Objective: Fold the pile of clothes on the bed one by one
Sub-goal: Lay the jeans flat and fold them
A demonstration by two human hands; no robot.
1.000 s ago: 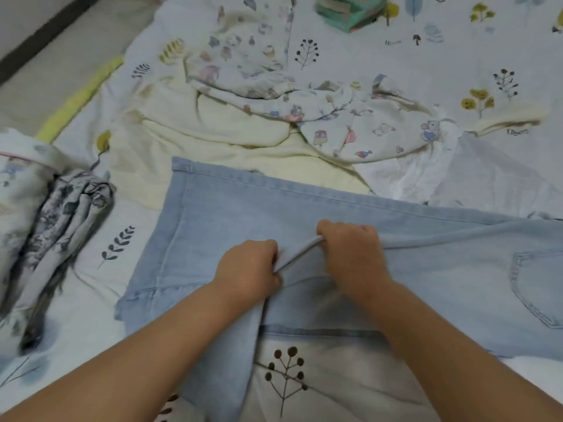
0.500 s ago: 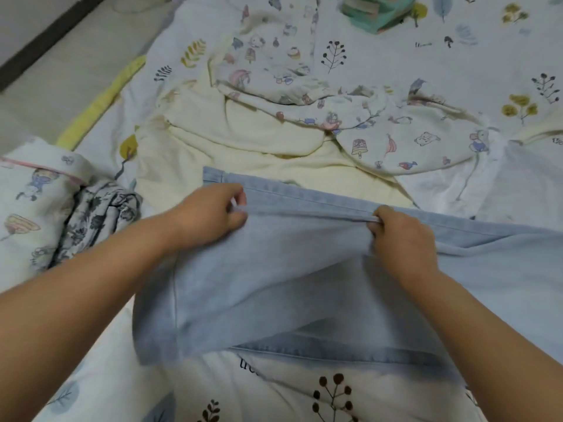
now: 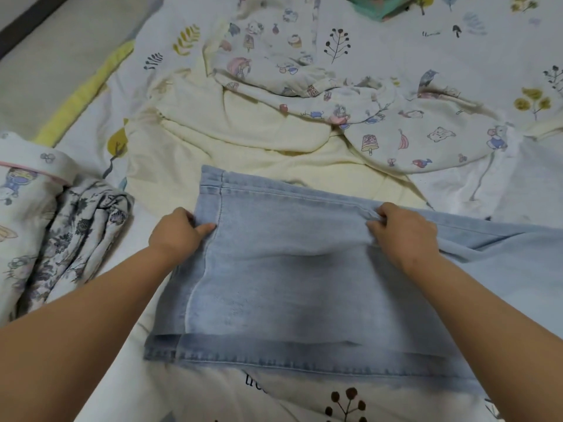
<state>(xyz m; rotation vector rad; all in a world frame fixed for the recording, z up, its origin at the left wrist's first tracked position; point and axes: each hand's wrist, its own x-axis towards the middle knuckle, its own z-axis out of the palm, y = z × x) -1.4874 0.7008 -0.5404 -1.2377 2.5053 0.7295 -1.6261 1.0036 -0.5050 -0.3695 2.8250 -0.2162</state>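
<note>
Light blue jeans [image 3: 304,269] lie across the bed [image 3: 396,47], one leg doubled over the other; their right end runs out of the picture. The left hand [image 3: 178,233] pinches the hem edge, thumb on top, the other fingers hidden under the denim. The right hand [image 3: 402,233] grips the far seam with curled fingers, tips tucked out of sight. Behind the jeans a cream garment [image 3: 231,141] is partly covered by a cartoon-print garment [image 3: 396,132]. At the left edge sit floral clothes [image 3: 76,233], cut off. A green item [image 3: 380,7] at the top is cropped and cannot be identified
</note>
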